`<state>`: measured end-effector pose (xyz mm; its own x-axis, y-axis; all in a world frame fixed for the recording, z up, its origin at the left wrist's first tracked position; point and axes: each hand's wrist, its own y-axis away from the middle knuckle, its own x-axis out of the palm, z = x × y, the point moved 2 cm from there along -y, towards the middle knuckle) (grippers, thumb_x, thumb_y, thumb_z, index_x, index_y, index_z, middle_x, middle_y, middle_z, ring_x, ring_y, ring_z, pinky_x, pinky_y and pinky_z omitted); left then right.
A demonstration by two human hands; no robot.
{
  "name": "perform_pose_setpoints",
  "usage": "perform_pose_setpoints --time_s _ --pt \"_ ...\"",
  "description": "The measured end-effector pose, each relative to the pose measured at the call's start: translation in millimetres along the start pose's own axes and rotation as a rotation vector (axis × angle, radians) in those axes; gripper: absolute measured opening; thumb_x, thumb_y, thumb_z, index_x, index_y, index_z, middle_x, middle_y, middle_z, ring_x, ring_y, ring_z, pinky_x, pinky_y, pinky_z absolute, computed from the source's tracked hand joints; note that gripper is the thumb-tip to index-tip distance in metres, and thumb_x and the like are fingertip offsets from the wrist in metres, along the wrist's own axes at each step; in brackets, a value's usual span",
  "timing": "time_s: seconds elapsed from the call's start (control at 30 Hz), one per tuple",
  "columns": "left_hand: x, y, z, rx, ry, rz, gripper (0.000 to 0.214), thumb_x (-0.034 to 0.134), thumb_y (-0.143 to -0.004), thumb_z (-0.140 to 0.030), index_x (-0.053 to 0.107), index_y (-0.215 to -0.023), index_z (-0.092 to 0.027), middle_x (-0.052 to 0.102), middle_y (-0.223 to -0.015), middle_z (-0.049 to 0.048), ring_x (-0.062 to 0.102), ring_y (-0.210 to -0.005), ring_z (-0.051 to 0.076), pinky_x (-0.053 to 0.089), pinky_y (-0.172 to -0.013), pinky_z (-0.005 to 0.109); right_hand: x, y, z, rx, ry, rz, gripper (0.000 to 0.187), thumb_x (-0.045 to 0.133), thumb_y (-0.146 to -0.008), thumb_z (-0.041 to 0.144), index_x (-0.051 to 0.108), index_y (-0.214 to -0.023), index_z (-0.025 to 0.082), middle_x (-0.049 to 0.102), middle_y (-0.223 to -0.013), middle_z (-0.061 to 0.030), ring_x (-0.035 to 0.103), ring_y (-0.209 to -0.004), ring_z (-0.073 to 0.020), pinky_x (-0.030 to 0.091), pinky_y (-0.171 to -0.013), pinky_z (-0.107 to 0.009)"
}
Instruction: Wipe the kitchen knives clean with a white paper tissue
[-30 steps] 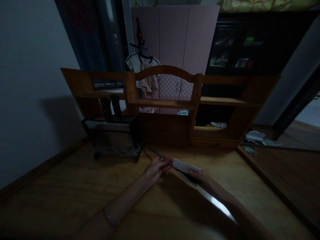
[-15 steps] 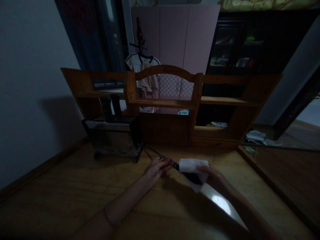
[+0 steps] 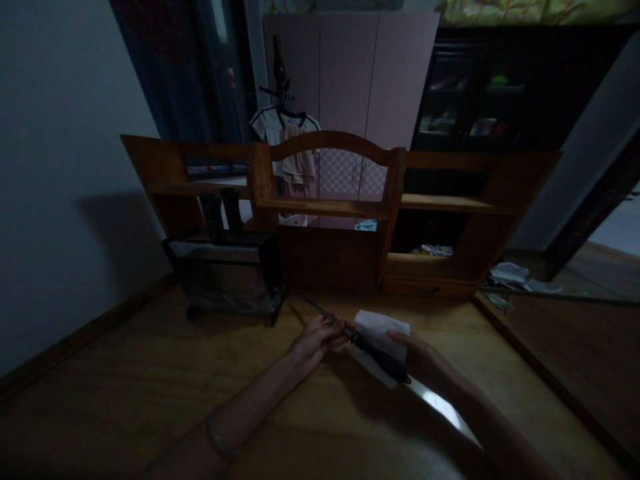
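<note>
My left hand (image 3: pixel 320 340) is closed round the thin rod of a sharpening steel (image 3: pixel 381 359). The rod points away toward the back left, and its black handle slants down to the right. My right hand (image 3: pixel 423 357) pinches a folded white tissue (image 3: pixel 375 325) that lies behind and under the handle, leaving much of the handle bare. To the left stands a black knife holder (image 3: pixel 225 283) with dark-handled tools upright in it. Its front looks partly covered in clear wrap.
A wooden shelf unit (image 3: pixel 330 260) runs along the back of the wooden table (image 3: pixel 165 393). A bright glare (image 3: pixel 443 403) shows beside my right forearm. Beyond are a pink cabinet (image 3: pixel 345 80), hanging clothes (image 3: pixel 297 153) and a dark cabinet (image 3: pixel 465 87).
My right hand and the tissue have shifted slightly left. The tissue has opened away from the handle, so more of the black handle shows. My left hand has barely moved.
</note>
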<state>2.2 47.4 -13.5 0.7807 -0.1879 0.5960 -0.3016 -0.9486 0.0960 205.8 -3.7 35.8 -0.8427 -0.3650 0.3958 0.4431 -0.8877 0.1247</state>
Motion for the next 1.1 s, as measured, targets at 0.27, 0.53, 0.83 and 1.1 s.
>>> perform_pose_setpoints --time_s 0.27,0.53,0.83,1.1 --pt "-1.1 0 -3 0.073 -0.005 -0.002 0.024 0.075 -0.071 -0.02 0.056 -0.085 -0.013 0.068 -0.09 0.0092 0.067 -0.088 0.019 0.055 -0.074 0.025 -12 2 -10 0.0 0.083 -0.026 0.026 0.064 -0.077 0.034 0.069 -0.097 0.018 0.071 -0.098 -0.0043 0.062 -0.089 -0.0218 0.043 -0.084 -0.032" --pt "1.0 1 -2 0.096 -0.02 -0.021 0.022 0.074 -0.073 -0.02 0.056 -0.085 -0.013 0.069 -0.093 0.0108 0.066 -0.091 0.021 0.054 -0.078 0.028 -15 10 4 -0.006 0.124 -0.096 0.028 0.065 -0.076 0.034 0.069 -0.096 0.014 0.07 -0.09 -0.0066 0.062 -0.08 -0.0217 0.045 -0.071 -0.03" --pt "-4.8 -1 -4 0.123 0.046 -0.081 0.019 0.073 -0.073 -0.015 0.057 -0.084 -0.013 0.069 -0.091 0.0103 0.067 -0.093 0.021 0.053 -0.085 0.032 -22 14 15 -0.039 0.272 -0.148 0.025 0.062 -0.078 0.036 0.068 -0.089 0.015 0.067 -0.085 -0.0052 0.06 -0.079 -0.0214 0.045 -0.073 -0.032" --pt "-12.0 -6 -5 0.113 0.078 -0.122 0.015 0.072 -0.073 -0.013 0.059 -0.082 -0.012 0.07 -0.09 0.0099 0.067 -0.091 0.021 0.054 -0.084 0.03 -43 11 6 -0.089 0.189 -0.402 0.016 0.067 -0.07 0.031 0.062 -0.076 0.016 0.063 -0.071 -0.0009 0.057 -0.07 -0.0182 0.043 -0.064 -0.029"
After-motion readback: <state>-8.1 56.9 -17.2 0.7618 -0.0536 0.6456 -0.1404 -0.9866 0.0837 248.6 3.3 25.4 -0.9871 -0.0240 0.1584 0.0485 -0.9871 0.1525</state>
